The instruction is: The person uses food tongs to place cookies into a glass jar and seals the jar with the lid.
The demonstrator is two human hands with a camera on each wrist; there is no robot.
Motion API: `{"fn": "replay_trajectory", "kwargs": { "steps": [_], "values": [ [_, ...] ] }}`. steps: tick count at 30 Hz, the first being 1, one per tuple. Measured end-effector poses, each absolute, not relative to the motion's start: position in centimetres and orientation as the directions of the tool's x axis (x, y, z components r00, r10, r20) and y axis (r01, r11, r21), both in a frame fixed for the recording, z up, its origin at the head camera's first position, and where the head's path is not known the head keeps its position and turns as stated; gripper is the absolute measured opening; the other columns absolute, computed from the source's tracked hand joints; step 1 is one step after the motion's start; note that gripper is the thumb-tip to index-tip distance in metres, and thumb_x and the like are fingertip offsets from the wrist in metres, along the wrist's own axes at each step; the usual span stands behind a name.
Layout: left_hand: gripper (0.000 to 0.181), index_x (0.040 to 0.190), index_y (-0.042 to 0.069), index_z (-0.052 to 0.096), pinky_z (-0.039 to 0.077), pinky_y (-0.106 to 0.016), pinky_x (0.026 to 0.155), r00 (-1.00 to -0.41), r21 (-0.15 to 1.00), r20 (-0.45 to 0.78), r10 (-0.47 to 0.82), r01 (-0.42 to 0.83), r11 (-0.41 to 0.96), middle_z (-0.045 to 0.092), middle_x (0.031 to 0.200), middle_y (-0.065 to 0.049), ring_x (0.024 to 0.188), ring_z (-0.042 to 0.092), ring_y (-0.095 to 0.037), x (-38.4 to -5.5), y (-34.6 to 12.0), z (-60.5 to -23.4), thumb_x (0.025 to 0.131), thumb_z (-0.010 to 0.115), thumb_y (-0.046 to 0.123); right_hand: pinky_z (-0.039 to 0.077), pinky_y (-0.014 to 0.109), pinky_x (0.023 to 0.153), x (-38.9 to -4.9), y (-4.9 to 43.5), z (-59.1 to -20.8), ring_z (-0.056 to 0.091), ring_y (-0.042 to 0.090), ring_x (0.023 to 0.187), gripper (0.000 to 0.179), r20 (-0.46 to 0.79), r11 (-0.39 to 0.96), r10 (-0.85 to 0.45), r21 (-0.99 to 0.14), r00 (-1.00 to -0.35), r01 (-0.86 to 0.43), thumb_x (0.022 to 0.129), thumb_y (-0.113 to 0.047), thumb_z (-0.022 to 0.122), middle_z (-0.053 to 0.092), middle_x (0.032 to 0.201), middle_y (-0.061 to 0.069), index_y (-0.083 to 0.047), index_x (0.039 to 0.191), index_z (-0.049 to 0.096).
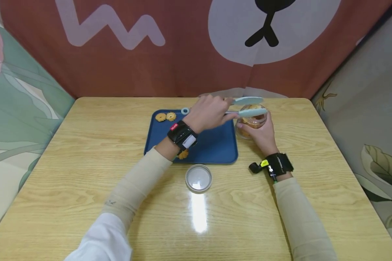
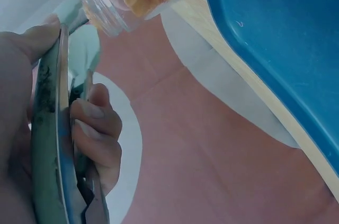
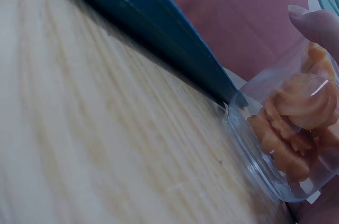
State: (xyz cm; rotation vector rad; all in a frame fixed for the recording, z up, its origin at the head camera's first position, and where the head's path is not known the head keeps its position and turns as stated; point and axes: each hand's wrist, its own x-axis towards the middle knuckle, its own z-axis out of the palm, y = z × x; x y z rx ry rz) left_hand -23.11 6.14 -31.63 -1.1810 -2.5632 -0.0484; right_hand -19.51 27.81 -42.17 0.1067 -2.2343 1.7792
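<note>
My left hand reaches across the tray and grips a pair of tongs with pale blue tips. Those tips are spread apart at the mouth of a clear jar. Round the side of the jar curls my right hand, its thumb toward the tray. In the right wrist view the jar leans, with swirled golden cookies piled inside. The left wrist view has the tong handles between my thumb and curled fingers, and the jar's threaded rim beyond the tips.
A blue tray lies left of the jar, bearing two cookies at its far left corner and another cookie near its front edge, partly behind my left wrist. A round lid lies in front of the tray on the wooden table.
</note>
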Motion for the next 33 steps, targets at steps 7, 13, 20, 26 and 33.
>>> {"fn": "replay_trajectory", "kwargs": {
  "steps": [7, 13, 20, 26, 33],
  "values": [
    [0.065, 0.121, 0.010, 0.056, 0.032, -0.026, 0.041, -0.645, -0.073, 0.259, 0.719, 0.729, 0.681, 0.047, 0.060, 0.001, 0.045, 0.046, -0.012, -23.0, 6.2, -31.5, 0.092, 0.035, 0.065, 0.036, 0.034, 0.093, -19.0, 26.9, -41.0, 0.046, 0.020, 0.113, 0.077, 0.295, 0.193, 0.100, -0.943, -0.950, -0.273, 0.072, -0.012, 0.082, 0.050, 0.123, 0.009, -0.012, 0.134, 0.036],
    [0.064, 0.118, 0.010, 0.057, 0.035, -0.026, 0.042, -0.638, -0.064, 0.297, 0.710, 0.729, 0.682, 0.047, 0.060, 0.001, 0.046, 0.045, -0.011, -22.9, 5.7, -31.3, 0.092, 0.037, 0.065, 0.033, 0.038, 0.099, -19.6, 27.2, -41.7, 0.042, 0.022, 0.120, 0.078, 0.313, 0.138, 0.068, -0.943, -0.947, -0.302, 0.072, -0.006, 0.081, 0.049, 0.130, 0.010, -0.013, 0.136, 0.036],
    [0.064, 0.123, 0.008, 0.053, 0.038, -0.028, 0.041, -0.655, -0.045, 0.309, 0.690, 0.714, 0.698, 0.051, 0.071, -0.002, 0.048, 0.046, -0.014, -23.2, 4.5, -30.8, 0.092, 0.041, 0.063, 0.033, 0.038, 0.100, -20.5, 28.4, -43.5, 0.040, 0.014, 0.121, 0.088, 0.247, 0.239, 0.124, -0.947, -0.961, -0.213, 0.069, -0.022, 0.085, 0.041, 0.137, 0.006, -0.021, 0.138, 0.030],
    [0.062, 0.125, 0.007, 0.053, 0.037, -0.029, 0.040, -0.676, -0.038, 0.322, 0.663, 0.691, 0.722, 0.050, 0.067, -0.004, 0.046, 0.045, -0.015, -23.7, 2.9, -30.7, 0.093, 0.042, 0.059, 0.033, 0.038, 0.101, -20.6, 28.6, -43.8, 0.038, 0.013, 0.123, 0.088, 0.241, 0.243, 0.135, -0.949, -0.961, -0.203, 0.069, -0.024, 0.085, 0.038, 0.140, 0.012, -0.021, 0.138, 0.031],
    [0.061, 0.118, 0.005, 0.054, 0.034, -0.032, 0.039, -0.712, 0.016, 0.356, 0.606, 0.653, 0.757, 0.048, 0.064, -0.006, 0.046, 0.045, -0.019, -24.0, -1.0, -30.6, 0.093, 0.042, 0.059, 0.034, 0.040, 0.100, -20.4, 28.4, -43.7, 0.038, 0.013, 0.122, 0.088, 0.239, 0.267, 0.129, -0.943, -0.962, -0.198, 0.069, -0.026, 0.084, 0.038, 0.140, 0.011, -0.022, 0.138, 0.030]
  ]
}}
